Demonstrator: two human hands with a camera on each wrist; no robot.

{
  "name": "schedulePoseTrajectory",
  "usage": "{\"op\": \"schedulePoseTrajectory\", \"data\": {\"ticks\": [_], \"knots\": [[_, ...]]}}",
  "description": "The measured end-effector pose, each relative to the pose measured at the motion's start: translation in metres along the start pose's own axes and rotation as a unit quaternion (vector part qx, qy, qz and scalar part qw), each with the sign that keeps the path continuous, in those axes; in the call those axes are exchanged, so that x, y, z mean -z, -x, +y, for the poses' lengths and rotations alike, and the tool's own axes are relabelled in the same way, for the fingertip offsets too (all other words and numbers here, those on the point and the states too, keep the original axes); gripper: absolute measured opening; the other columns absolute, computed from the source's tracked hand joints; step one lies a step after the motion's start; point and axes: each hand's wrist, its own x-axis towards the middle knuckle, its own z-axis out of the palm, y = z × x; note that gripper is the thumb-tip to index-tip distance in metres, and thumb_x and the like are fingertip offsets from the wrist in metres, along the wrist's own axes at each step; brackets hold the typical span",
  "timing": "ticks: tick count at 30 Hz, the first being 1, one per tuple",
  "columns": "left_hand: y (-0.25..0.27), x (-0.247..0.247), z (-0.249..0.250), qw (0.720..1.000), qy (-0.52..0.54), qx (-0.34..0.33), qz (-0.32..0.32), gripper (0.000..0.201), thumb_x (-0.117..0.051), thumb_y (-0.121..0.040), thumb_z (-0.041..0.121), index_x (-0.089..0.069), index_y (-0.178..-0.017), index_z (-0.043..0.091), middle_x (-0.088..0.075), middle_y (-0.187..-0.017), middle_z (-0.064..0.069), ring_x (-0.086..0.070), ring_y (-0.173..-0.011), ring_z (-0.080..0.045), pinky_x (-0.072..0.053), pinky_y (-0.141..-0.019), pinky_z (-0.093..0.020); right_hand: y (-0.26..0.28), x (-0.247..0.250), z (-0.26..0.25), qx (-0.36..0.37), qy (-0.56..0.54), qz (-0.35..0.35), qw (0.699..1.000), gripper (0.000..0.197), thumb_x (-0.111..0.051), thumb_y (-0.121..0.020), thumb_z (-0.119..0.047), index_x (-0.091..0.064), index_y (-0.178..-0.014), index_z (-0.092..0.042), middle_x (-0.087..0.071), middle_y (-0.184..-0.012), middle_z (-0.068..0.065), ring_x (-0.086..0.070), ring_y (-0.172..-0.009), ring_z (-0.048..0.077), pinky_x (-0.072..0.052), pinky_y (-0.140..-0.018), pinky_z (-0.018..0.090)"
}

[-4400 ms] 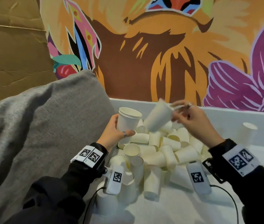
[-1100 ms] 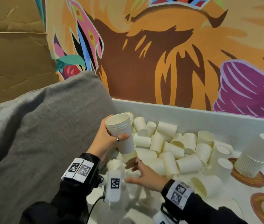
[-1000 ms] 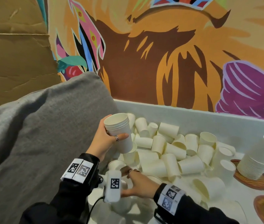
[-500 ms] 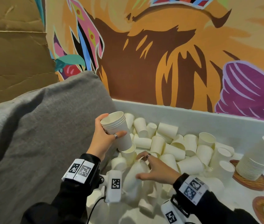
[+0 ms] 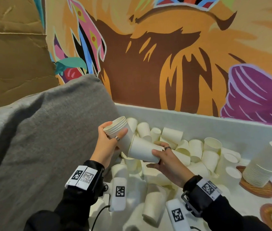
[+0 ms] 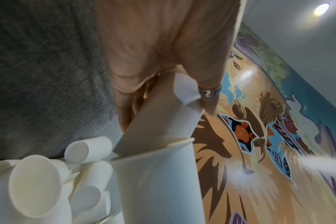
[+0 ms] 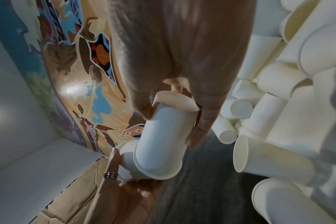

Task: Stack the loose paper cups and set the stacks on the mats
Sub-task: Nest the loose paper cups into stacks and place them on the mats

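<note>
1. Our right hand (image 5: 167, 161) curls its fingers and thumb round a single white paper cup (image 5: 144, 151), gripping near its base, open mouth towards the left.
2. Our left hand (image 5: 106, 145) wraps round a short stack of nested cups (image 5: 121, 130), several rims showing, tilted; the single cup's mouth sits over the stack's bottom end.
3. Beyond, loose cups (image 5: 197, 149) lie heaped on the white tabletop (image 5: 228, 190).
4. To the right, a tall leaning stack (image 5: 265, 162) stands on a round brown mat (image 5: 258, 189).

left hand (image 5: 107, 144): raised, fingers curled, gripping | right hand (image 5: 167, 160): raised, curled, gripping
</note>
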Motion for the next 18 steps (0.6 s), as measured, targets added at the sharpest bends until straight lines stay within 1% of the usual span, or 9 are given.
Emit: {"op": "schedulePoseTrajectory", "data": {"ticks": [3, 7, 10, 11, 12, 13, 15, 16, 18], "knots": [[0.0, 0.008, 0.003, 1.0, 0.023, 0.008, 0.005, 0.053, -0.065, -0.086, 0.021, -0.034, -0.128, 0.018, -0.05, -0.127, -0.011, -0.054, -0.105, -0.023, -0.052, -0.077, -0.039, -0.004, -0.01, 0.006, -0.006, -0.067, -0.008, 0.998, 0.031, -0.055, -0.092, -0.013, -0.037, -0.117, -0.016, -0.05, -0.118, 0.013, -0.061, -0.096, 0.03, -0.059, -0.071, 0.034], [0.002, 0.015, 0.006, 0.999, 0.036, 0.009, 0.003, 0.053, -0.069, -0.08, 0.022, -0.035, -0.121, 0.017, -0.049, -0.125, -0.012, -0.056, -0.101, -0.021, -0.053, -0.08, -0.041, -0.008, -0.024, 0.012, -0.001, -0.108, -0.034, 0.994, 0.038, -0.06, -0.088, -0.018, -0.037, -0.119, -0.017, -0.051, -0.124, 0.019, -0.067, -0.094, 0.034, -0.057, -0.082, 0.039], [0.001, 0.02, 0.008, 1.0, -0.013, 0.011, -0.012, 0.078, -0.085, -0.06, 0.032, -0.036, -0.12, 0.023, -0.052, -0.122, -0.005, -0.056, -0.103, -0.019, -0.049, -0.089, -0.047, -0.012, -0.036, 0.015, 0.003, -0.085, -0.043, 0.995, 0.045, -0.063, -0.087, -0.025, -0.034, -0.122, -0.022, -0.05, -0.131, 0.02, -0.064, -0.103, 0.036, -0.057, -0.083, 0.039], [0.002, 0.021, 0.01, 0.999, -0.039, 0.014, -0.023, 0.081, -0.086, -0.053, 0.034, -0.037, -0.117, 0.026, -0.053, -0.121, -0.003, -0.056, -0.106, -0.019, -0.047, -0.09, -0.048, -0.014, -0.039, 0.016, 0.01, -0.07, -0.053, 0.996, 0.047, -0.062, -0.088, -0.026, -0.032, -0.124, -0.024, -0.051, -0.132, 0.019, -0.061, -0.108, 0.037, -0.057, -0.083, 0.038], [0.003, 0.022, 0.011, 0.998, -0.055, 0.017, -0.032, 0.08, -0.086, -0.052, 0.032, -0.037, -0.115, 0.028, -0.054, -0.121, -0.003, -0.056, -0.108, -0.019, -0.048, -0.09, -0.048, -0.015, -0.043, 0.016, 0.017, -0.053, -0.067, 0.996, 0.046, -0.06, -0.089, -0.026, -0.031, -0.125, -0.026, -0.052, -0.132, 0.017, -0.06, -0.111, 0.036, -0.057, -0.083, 0.038], [0.003, 0.023, 0.011, 0.997, -0.058, 0.019, -0.038, 0.079, -0.087, -0.054, 0.025, -0.037, -0.116, 0.026, -0.054, -0.122, -0.005, -0.057, -0.11, -0.021, -0.049, -0.09, -0.048, -0.015, -0.048, 0.016, 0.021, -0.038, -0.079, 0.996, 0.043, -0.057, -0.092, -0.024, -0.03, -0.125, -0.028, -0.055, -0.13, 0.015, -0.061, -0.11, 0.033, -0.056, -0.083, 0.038], [0.004, 0.026, 0.01, 0.998, -0.05, 0.012, -0.028, 0.078, -0.086, -0.061, 0.01, -0.037, -0.12, 0.019, -0.053, -0.124, -0.01, -0.058, -0.113, -0.025, -0.054, -0.087, -0.048, -0.017, -0.057, 0.018, 0.021, -0.017, -0.085, 0.996, 0.033, -0.049, -0.096, -0.026, -0.032, -0.124, -0.029, -0.059, -0.122, 0.008, -0.064, -0.102, 0.025, -0.056, -0.084, 0.039], [0.003, 0.028, 0.011, 0.999, -0.052, 0.004, -0.016, 0.079, -0.086, -0.06, 0.01, -0.037, -0.121, 0.017, -0.052, -0.124, -0.012, -0.058, -0.113, -0.026, -0.055, -0.086, -0.048, -0.018, -0.061, 0.019, 0.015, -0.013, -0.078, 0.997, 0.033, -0.046, -0.094, -0.032, -0.035, -0.124, -0.027, -0.059, -0.119, 0.006, -0.063, -0.099, 0.023, -0.056, -0.082, 0.04], [0.001, 0.036, 0.014, 0.997, -0.07, -0.017, 0.01, 0.084, -0.087, -0.053, 0.018, -0.037, -0.121, 0.017, -0.052, -0.123, -0.012, -0.057, -0.113, -0.027, -0.055, -0.085, -0.045, -0.02, -0.065, 0.026, -0.001, 0.026, -0.058, 0.998, 0.039, -0.044, -0.09, -0.044, -0.037, -0.122, -0.023, -0.059, -0.114, 0.005, -0.063, -0.094, 0.019, -0.054, -0.077, 0.038]]}}
